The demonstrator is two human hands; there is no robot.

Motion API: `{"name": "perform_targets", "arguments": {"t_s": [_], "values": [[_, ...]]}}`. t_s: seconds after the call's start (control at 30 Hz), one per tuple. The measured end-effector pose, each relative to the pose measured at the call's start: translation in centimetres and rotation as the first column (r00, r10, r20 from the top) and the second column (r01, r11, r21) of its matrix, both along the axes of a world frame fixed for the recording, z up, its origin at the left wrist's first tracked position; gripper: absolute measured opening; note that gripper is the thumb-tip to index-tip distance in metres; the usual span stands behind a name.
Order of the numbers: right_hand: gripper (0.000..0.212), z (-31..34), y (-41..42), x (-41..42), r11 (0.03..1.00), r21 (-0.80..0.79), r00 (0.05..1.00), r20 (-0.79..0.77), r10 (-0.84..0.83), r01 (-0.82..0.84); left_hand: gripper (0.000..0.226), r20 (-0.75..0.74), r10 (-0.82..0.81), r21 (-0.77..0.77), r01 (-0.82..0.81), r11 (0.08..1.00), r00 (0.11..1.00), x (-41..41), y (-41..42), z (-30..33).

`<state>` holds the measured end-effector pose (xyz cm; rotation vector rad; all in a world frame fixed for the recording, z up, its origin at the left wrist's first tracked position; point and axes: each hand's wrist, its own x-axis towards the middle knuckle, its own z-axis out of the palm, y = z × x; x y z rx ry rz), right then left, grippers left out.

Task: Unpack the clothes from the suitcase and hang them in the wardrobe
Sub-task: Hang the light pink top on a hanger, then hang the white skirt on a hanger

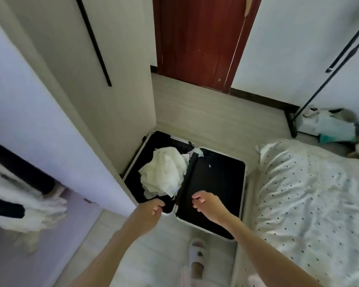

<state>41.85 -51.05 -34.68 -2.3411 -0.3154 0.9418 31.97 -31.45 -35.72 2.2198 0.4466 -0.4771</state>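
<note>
An open suitcase (243,183) with a black lining lies flat on the floor between the wardrobe and the bed. A crumpled pile of white clothes (164,172) fills its left half, with dark cloth under it. The right half shows only black lining. My left hand (150,211) hangs over the near left corner with its fingers curled next to the dark cloth; a grip on that cloth does not show. My right hand (208,206) hovers over the right half, fingers loosely curled, holding nothing. The wardrobe's open door (50,121) stands at the left, and white fluffy garments (29,208) hang inside.
A bed with a dotted white cover (311,204) runs along the right, close to the suitcase. A red-brown door (199,38) is straight ahead. A black clothes rack (319,90) with bags (330,127) at its foot stands at the far right. My slippered foot (197,257) is below.
</note>
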Motion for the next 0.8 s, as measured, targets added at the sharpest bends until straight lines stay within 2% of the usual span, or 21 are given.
{"name": "perform_targets", "arguments": {"t_s": [0.1, 0.23, 0.37, 0.6, 0.8], "values": [[0.031, -2.7, -1.5, 4.7, 0.999, 0.02, 0.998, -0.042, -0.042, 0.043, 0.031, 0.011, 0.064, -0.033, -0.064, 0.997, 0.998, 5.9, -1.3, -3.1], [0.03, -8.8, -2.9, 12.4, 0.999, 0.002, 0.995, -0.082, -0.051, 0.051, 0.033, -0.056, 0.184, -0.035, -0.186, 0.982, 0.981, 13.3, -3.0, -9.8], [0.028, -17.4, -3.0, 19.7, 0.991, -0.01, 0.986, -0.1, -0.135, 0.135, 0.036, -0.151, 0.108, 0.043, -0.103, 0.994, 0.983, 18.2, -3.2, -19.0], [0.029, -35.3, -0.9, 25.6, 0.994, -0.098, 0.982, -0.174, -0.067, 0.05, 0.039, -0.262, 0.082, 0.216, -0.024, 0.976, 0.962, 24.6, 1.1, -35.3], [0.028, -49.4, 0.8, 27.6, 0.985, -0.139, 0.959, -0.251, -0.135, 0.102, 0.046, -0.221, 0.104, 0.352, -0.02, 0.936, 0.97, 29.8, 2.8, -48.7]]}}
